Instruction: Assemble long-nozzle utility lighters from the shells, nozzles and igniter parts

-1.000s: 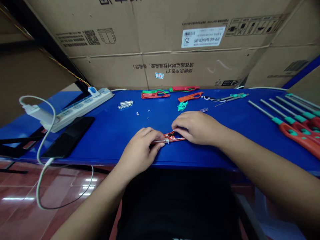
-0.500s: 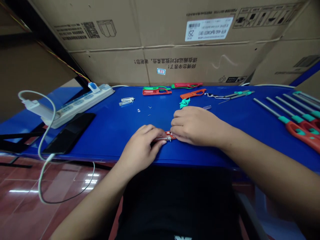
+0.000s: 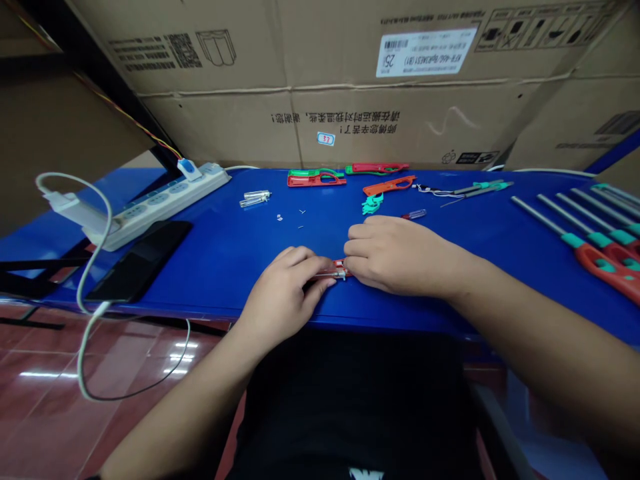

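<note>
A red plastic lighter housing lies on the blue table, mostly hidden under my hands, with a thin metal tube running along it. My left hand curls over the tube's left end, pinching it between fingers and thumb. My right hand presses in from the right, its fingertips on the housing. Above them lie a red-and-green lighter shell, an orange shell half, and a teal part.
Long red-and-teal lighters lie at the right. A white power strip and a black phone sit at the left, with a white cable hanging over the table edge. Cardboard boxes stand behind the table.
My right hand has moved left and now covers most of the red housing, closer to my left hand. The view has tilted slightly.
</note>
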Tool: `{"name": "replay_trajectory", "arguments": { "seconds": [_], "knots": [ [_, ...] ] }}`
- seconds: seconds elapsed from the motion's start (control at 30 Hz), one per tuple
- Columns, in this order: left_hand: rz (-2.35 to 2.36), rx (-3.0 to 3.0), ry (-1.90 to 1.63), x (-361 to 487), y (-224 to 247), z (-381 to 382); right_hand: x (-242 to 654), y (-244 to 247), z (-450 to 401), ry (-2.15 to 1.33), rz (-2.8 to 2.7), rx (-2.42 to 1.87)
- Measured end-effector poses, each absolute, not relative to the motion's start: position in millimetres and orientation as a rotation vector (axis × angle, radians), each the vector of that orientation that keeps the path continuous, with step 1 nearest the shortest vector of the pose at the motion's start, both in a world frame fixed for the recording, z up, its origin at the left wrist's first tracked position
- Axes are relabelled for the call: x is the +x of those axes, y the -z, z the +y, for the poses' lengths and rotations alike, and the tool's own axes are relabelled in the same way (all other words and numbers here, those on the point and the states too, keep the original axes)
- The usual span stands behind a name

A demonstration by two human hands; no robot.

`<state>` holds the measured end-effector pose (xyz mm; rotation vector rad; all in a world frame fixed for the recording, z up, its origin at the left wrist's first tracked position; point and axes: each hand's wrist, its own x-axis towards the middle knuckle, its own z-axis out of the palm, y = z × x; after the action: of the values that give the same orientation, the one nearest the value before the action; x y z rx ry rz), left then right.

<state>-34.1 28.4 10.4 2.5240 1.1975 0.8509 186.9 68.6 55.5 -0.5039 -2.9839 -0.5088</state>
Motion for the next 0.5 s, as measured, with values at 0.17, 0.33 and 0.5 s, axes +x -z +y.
{"name": "replay_trajectory", "arguments": {
  "seconds": [0.17,0.33,0.5],
  "knots": [
    [1.2,2.532,-0.85,-34.3,-10.1,27.8,187.3,-55.7,69.1,0.451,-2.984,-0.498],
    [1.195,2.522,-0.842,-33.3,-11.7,28.7,188.6,-53.9,70.8,0.373,-3.012,-0.455],
    [1.228,2.522,-0.808,-32.1,-13.3,29.6,186.5,-52.9,70.6,0.28,-3.078,-0.463]
  ]
}}
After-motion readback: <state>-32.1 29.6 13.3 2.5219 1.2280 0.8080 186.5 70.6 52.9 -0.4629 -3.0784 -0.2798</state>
